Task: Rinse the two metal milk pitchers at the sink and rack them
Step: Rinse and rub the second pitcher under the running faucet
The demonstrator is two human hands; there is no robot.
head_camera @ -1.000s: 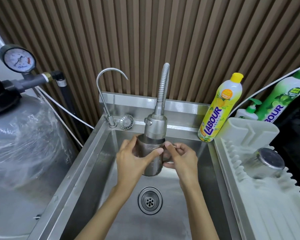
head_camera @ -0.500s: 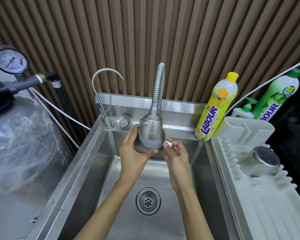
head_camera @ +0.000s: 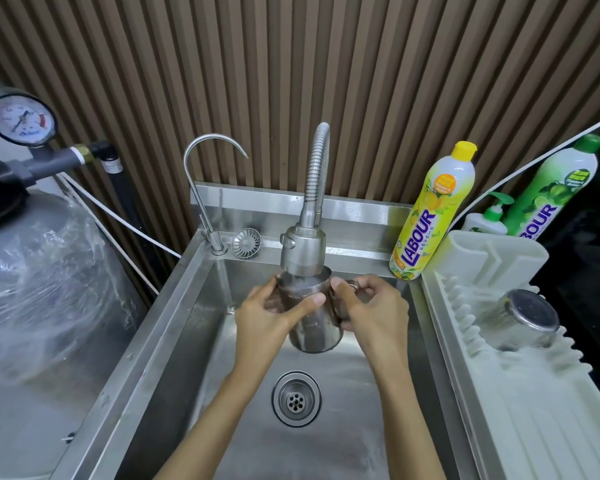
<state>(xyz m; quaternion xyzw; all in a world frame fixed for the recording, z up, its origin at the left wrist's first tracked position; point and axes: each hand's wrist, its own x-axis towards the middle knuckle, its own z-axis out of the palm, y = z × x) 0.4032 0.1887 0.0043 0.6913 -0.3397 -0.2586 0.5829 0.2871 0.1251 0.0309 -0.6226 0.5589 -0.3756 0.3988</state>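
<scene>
AT THE SINK: A person holds a metal milk pitcher mouth-up directly under the spray head of the flexible faucet, over the middle of the sink and well above the drain. Both hands are clamped on it: the left hand wraps the body w/ thumb across the front, and the right hand pinches the handle on the pitcher's right side. The rim sits just under the spray head, maybe touching it. Water seems to be falling inside, tho blur makes that hard to confirm. The second pitcher already lies bottom-up and tilted among the pegs toward the back right of the white drying rack, which runs along the sink's right edge. So approx. half the job looks done; the step in hand is the rinse of pitcher no. 2. To do it well: keep the mouth centred under the spray so water hits the inner wall, not the fingers. Swirl, then tip twd the drain w/ the handle grip steering and the other palm supporting. Wet steel is likely slippery, so never loosen both grips at once. Give the outside & spout a pass too. Then carry it over the sink's right edge and set it upside down beside its twin, not on it. A yellow dish-soap bottle stands at the sink's back right corner.
</scene>
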